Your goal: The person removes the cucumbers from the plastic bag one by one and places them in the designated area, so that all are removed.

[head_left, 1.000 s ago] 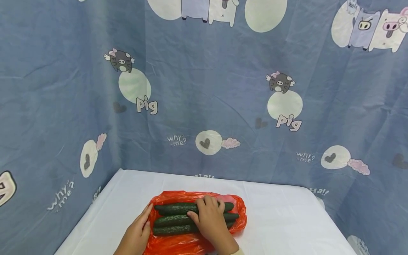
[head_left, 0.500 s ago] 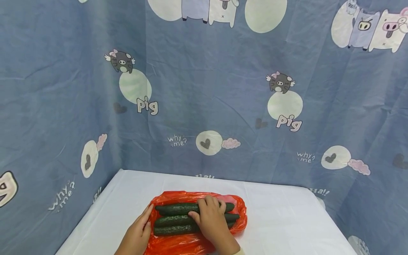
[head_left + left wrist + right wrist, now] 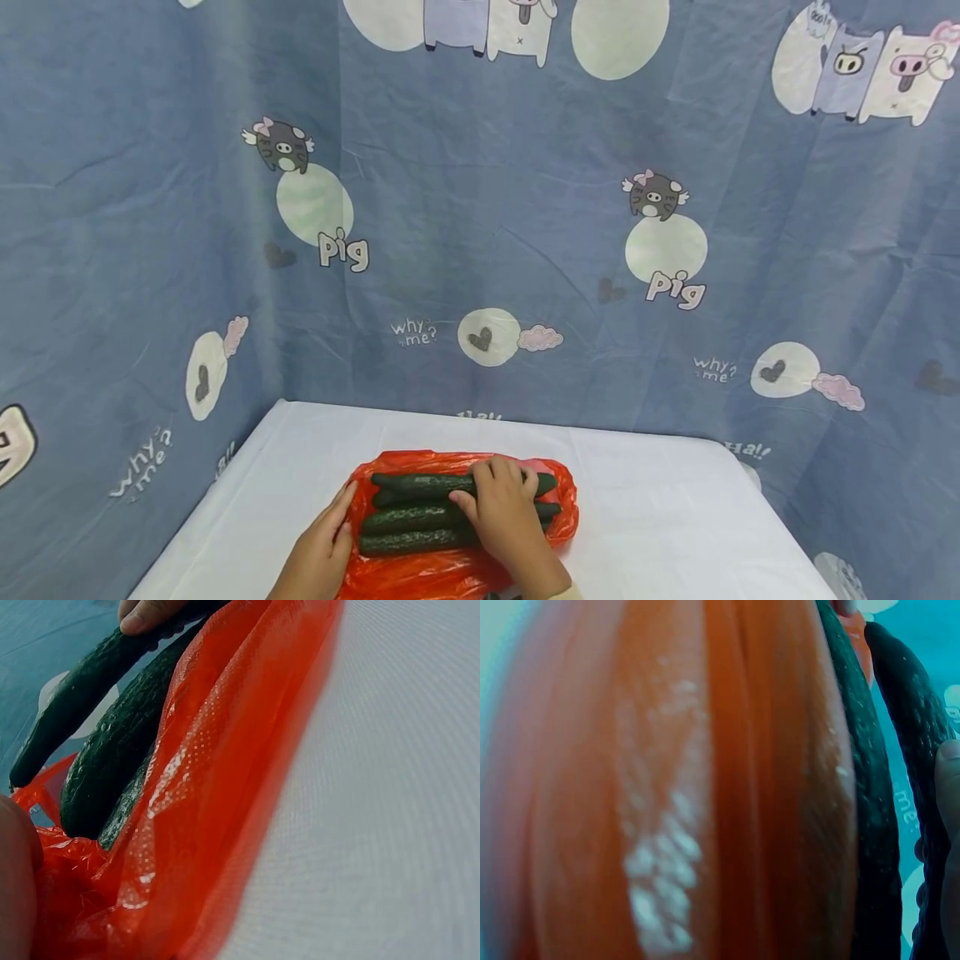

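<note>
A red plastic bag (image 3: 390,575) lies opened out on the table, with several dark green cucumbers (image 3: 405,520) side by side in it. My right hand (image 3: 506,508) grips the far cucumber (image 3: 431,484) from above, near its right part. In the left wrist view this held cucumber (image 3: 75,705) stands apart from the others, with its free end raised over them. The right wrist view shows my thumb (image 3: 949,780) against its bumpy skin. At the bag's left side, my left hand (image 3: 322,546) rests with its fingers extended along the red edge.
A white cloth covers the table (image 3: 675,517). Behind and to the left hangs a blue curtain (image 3: 487,208) printed with cartoon pigs. A pink patch (image 3: 542,467) shows inside the bag at its far right.
The far cucumber has risen a little and shifted slightly right in my right hand, exposing another cucumber beneath it. My left hand has stayed at the bag's left edge.
</note>
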`<state>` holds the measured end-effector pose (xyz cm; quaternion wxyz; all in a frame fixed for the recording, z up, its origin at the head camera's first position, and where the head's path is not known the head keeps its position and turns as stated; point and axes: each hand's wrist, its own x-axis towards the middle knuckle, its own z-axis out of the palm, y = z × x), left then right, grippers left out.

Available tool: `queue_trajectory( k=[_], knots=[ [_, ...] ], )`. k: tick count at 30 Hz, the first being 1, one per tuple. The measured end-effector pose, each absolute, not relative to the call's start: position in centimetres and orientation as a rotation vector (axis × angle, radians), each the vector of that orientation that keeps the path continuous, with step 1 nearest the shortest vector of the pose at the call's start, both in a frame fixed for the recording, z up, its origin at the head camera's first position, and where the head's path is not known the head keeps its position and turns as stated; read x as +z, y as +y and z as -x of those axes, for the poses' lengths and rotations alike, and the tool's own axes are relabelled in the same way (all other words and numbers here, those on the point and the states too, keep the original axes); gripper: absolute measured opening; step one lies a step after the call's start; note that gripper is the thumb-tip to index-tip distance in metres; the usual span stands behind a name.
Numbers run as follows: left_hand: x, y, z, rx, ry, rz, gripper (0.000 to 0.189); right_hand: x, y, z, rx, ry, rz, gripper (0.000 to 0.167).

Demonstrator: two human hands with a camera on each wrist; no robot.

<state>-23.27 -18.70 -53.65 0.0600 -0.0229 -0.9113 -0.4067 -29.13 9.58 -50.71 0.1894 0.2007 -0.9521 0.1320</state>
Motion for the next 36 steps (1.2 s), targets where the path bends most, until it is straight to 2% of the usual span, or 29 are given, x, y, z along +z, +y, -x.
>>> queue_trajectory(
  k=[10,36],
  knots=[
    [-54.0,-18.6,23.2,-1.271,-2.771,0.055,0.062,-50.4,11.3,29.4,0.404,-2.647,-0.491,0.055],
    [-53.7,-18.9,22.9,-1.198,-2.723,0.131,0.061,-50.6,18.3,30.6,0.448,-2.637,-0.356,0.045]
  ],
)
